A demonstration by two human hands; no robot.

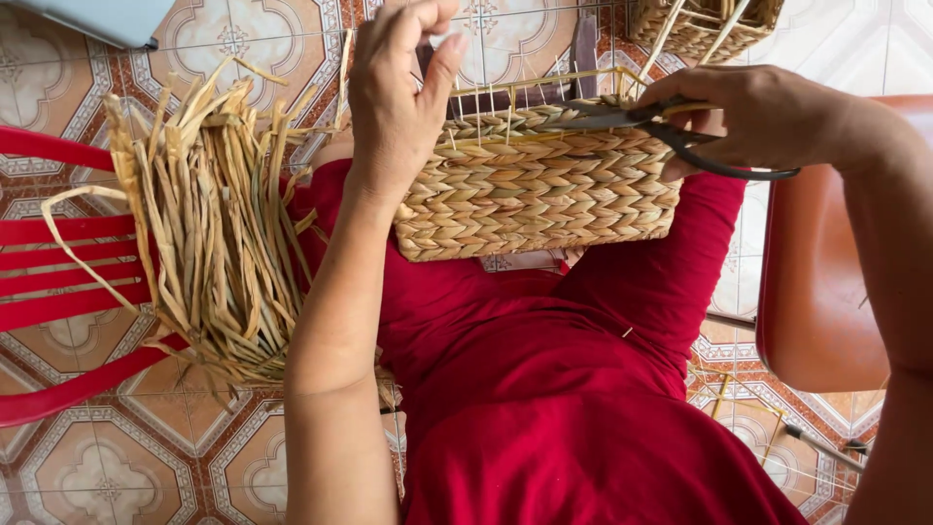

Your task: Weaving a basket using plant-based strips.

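Note:
A half-woven straw basket (539, 190) lies on my lap, which is covered in red cloth, with thin wire uprights sticking out of its unfinished top edge. My left hand (394, 97) grips the basket's left end, fingers and thumb pinched together at the rim. What lies between the fingertips is hidden. My right hand (763, 117) holds dark scissors (646, 122) whose blades lie flat along the woven top edge and point left.
A bundle of dried straw strands (209, 224) rests on a red slatted plastic chair (58, 243) at my left. An orange-brown chair (816, 282) stands at my right. Another woven basket (705, 24) sits on the patterned tile floor (146, 457) beyond.

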